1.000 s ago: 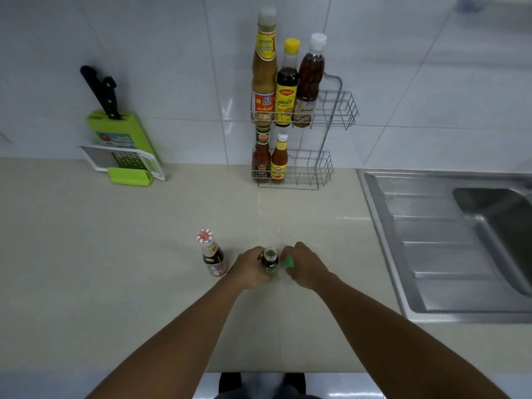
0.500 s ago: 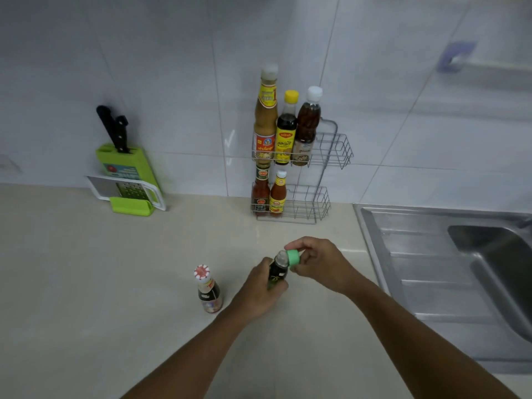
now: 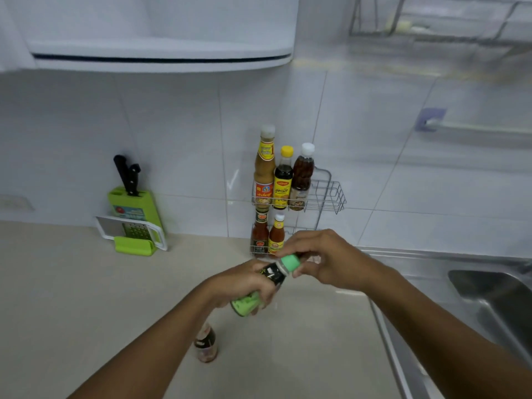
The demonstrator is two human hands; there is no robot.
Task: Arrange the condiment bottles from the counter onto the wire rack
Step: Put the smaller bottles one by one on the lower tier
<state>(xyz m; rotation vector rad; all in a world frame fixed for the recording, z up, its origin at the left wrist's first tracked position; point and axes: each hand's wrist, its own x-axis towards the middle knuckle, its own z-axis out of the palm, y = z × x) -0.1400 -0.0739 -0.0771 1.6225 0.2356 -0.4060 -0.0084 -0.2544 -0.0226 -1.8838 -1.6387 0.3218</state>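
Note:
A small dark bottle with a green label (image 3: 260, 289) is tilted in the air above the counter. My left hand (image 3: 240, 285) is wrapped around its body. My right hand (image 3: 322, 259) pinches its green cap (image 3: 290, 262). The two-tier wire rack (image 3: 331, 194) stands against the tiled wall behind my hands. Its top tier holds three tall bottles (image 3: 283, 178); the bottom tier holds two small red sauce bottles (image 3: 267, 236). One more small bottle (image 3: 205, 345) stands on the counter under my left forearm, partly hidden.
A green knife block with a grater (image 3: 132, 218) leans at the wall on the left. A steel sink (image 3: 489, 306) lies to the right. A white cabinet (image 3: 161, 53) hangs overhead. The right halves of both rack tiers hold nothing.
Both hands lifted the green-capped bottle off the counter and tilted it, cap toward the rack. The view tipped upward, so the bottle left on the counter now sits low in the frame.

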